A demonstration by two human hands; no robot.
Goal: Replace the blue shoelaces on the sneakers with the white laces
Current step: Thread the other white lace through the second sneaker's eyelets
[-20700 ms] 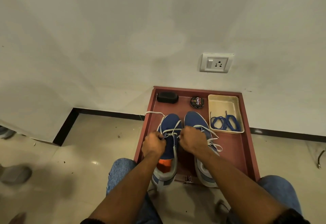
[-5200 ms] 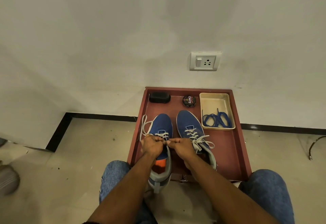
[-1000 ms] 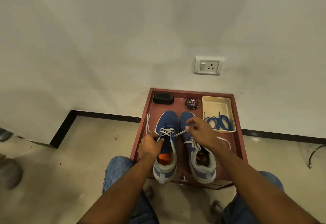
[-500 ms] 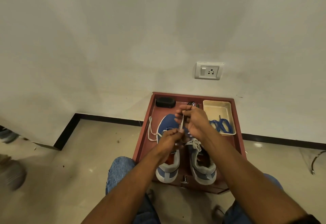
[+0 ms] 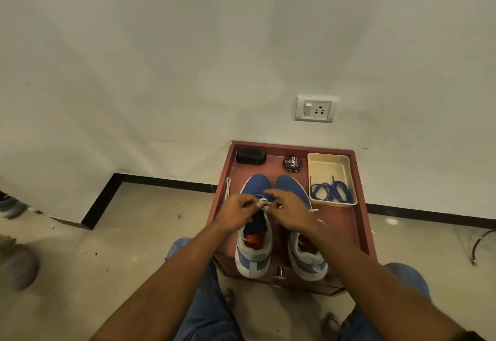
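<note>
"Cherry" is reading clearly on the polish tin (image 5: pixel 292 163) at the back of the red tray (image 5: pixel 361 222), which is sitting on a beige tiled floor against a white wall. Mid-tray, left hand (image 5: pixel 237 210) and right hand (image 5: pixel 291 212) are both pinching the white lace (image 5: pixel 264 202) over the left sneaker (image 5: pixel 255 233); blue laces (image 5: pixel 331 191) are lying in the cream dish (image 5: pixel 328 162) right of the tin
</note>
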